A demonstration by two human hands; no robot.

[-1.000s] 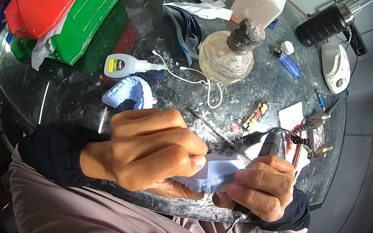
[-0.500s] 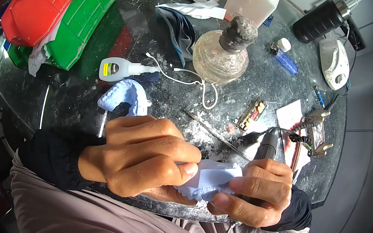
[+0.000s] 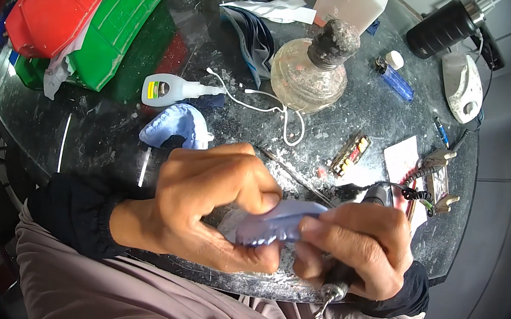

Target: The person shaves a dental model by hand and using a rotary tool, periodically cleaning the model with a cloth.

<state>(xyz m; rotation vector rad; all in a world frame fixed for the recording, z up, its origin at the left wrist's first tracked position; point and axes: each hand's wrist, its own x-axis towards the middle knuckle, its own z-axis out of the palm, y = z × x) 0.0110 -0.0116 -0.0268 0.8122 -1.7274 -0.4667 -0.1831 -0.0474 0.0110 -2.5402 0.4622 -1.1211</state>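
Note:
My left hand (image 3: 205, 207) pinches a pale blue dental cast (image 3: 268, 231) from the side, thumb and forefinger pressed on it, tooth bumps showing along its near edge. My right hand (image 3: 362, 249) grips the other end of that cast with its fingertips and also has a dark rotary handpiece (image 3: 337, 277) in its grasp, whose burr points down toward me over the lap. A second blue cast (image 3: 191, 129) lies beyond my left hand, beside a white squeeze bottle (image 3: 167, 90). A thin metal tool (image 3: 296, 178) rests on the powder just past the held cast.
Red (image 3: 58, 1) and green (image 3: 114, 34) bins stand at left. A glass burner (image 3: 306, 86), white cord (image 3: 289, 143), plastic jug (image 3: 351, 5) and folded cloth (image 3: 250, 44) occupy the back. At right are a white device (image 3: 459, 87), black flask (image 3: 437, 32) and handpiece stand (image 3: 440, 185).
The held cast has tipped, its top turning and its toothed edge lifting slightly. My left fingers have shifted, opening a gap between finger and thumb around it. The handpiece's burr has moved slightly.

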